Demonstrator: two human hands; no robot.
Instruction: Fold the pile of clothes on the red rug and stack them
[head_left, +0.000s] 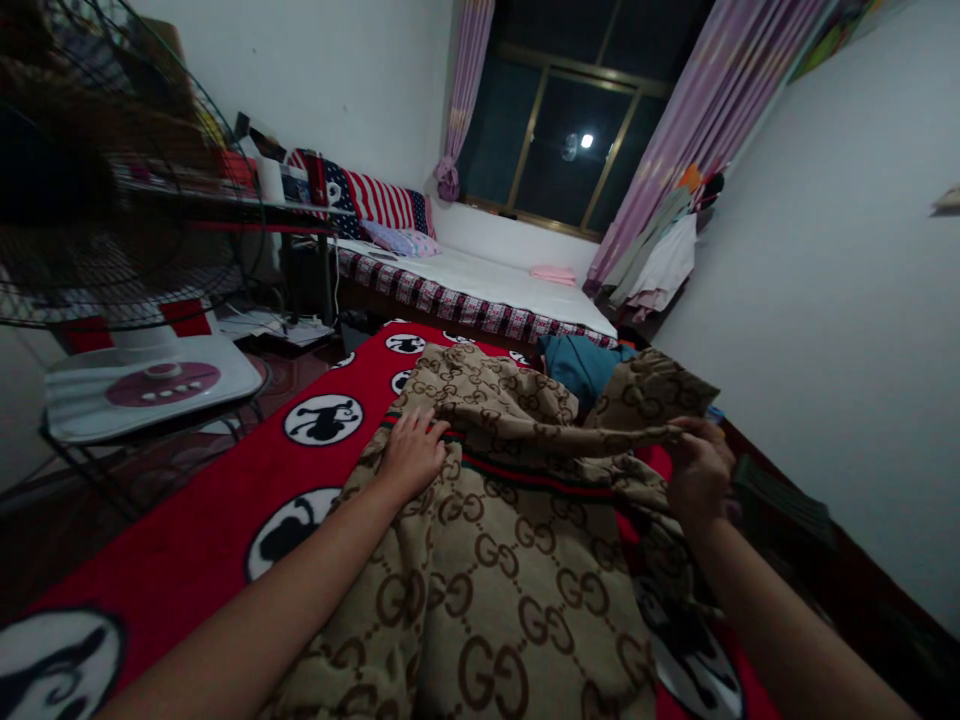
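A tan blanket printed with brown letter logos and a red-green stripe lies rumpled over a red bed cover with black-and-white round emblems. My left hand rests on the blanket's left fold, its fingers gripping the edge of the cloth. My right hand pinches the blanket's upper right edge, lifted and stretched toward the left. A teal cloth lies just beyond the blanket.
A standing fan on a white base is at the left. A second bed with pillows lies below a dark window with purple curtains. Clothes hang at the right by the white wall.
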